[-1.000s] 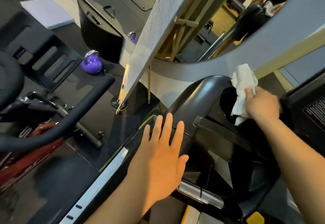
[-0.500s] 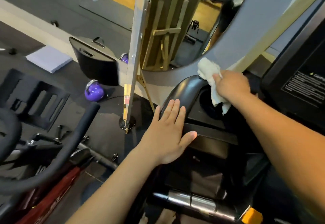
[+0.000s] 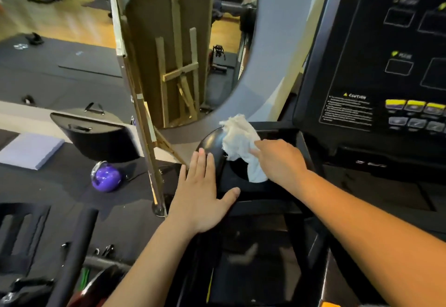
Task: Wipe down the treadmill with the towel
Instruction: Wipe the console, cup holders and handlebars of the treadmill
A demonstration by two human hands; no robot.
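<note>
Towel [image 3: 237,138] is soft, light, bunched; right hand [image 3: 280,159] grips it mid-wad over the cup holder [image 3: 237,170] on the treadmill [image 3: 350,53]. Left hand [image 3: 202,200] lies flat, fingers straight, braced beside it. Likely best held by the bunch.

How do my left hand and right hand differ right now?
The left hand lies flat, fingers straight, on the glossy black treadmill corner; the right hand grips the crumpled white towel. The left hand is empty; the right hand's towel hangs over the round cup holder. Both work at that same corner.
</note>
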